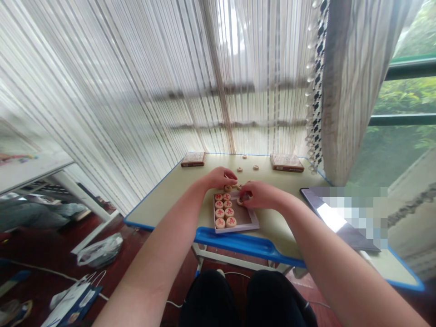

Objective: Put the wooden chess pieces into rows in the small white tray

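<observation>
An open shallow box (257, 221) lies near the front edge of the table, with two columns of round Chinese chess pieces (220, 212) along its left side, their red characters facing up. Bare brown bottom shows on the right of it. My right hand (254, 194) pinches a Chinese chess piece (240, 200) over the box's far right part. Just beyond the far left corner, my left hand (221, 177) has its fingers curled at another piece (228, 188); whether it grips that piece is hard to make out. More loose pieces (240, 169) lie beyond both hands.
Two flat brown boxes stand at the back, one left (193, 159) and one right (287, 162). A dark tablet-like device (327, 209) lies at the right. A blue tray edge (235, 240) runs along the table's front. Striped curtains (153, 68) hang behind.
</observation>
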The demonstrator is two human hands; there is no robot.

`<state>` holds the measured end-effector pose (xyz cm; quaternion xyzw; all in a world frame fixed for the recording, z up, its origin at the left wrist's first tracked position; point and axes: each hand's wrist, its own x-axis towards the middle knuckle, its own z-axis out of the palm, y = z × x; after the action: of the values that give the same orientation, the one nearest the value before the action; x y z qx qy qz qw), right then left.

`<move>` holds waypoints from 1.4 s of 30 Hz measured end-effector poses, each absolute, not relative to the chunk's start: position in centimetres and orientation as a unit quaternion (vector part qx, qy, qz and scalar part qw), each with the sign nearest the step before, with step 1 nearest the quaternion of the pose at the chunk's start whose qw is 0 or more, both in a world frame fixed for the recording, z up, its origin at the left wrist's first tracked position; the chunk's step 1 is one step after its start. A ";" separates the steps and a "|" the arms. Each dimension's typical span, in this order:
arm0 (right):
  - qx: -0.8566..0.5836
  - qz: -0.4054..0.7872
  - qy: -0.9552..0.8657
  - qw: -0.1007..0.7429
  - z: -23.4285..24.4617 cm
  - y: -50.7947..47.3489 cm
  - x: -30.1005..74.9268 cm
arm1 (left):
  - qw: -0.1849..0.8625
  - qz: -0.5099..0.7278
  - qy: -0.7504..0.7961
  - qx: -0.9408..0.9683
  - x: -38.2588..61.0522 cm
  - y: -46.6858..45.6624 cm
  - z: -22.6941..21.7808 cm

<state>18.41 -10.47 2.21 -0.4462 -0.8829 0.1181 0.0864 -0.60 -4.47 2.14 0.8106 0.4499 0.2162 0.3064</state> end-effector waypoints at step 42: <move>-0.533 0.015 -0.839 0.108 3.2 -12.0 18.3 | 0.109 0.233 0.516 0.817 -1.8 -2.5 0.6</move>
<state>18.34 -11.99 3.18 -0.5328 -0.8392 0.0150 0.1080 -1.85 -2.52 0.63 0.8172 0.5156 0.2333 0.1094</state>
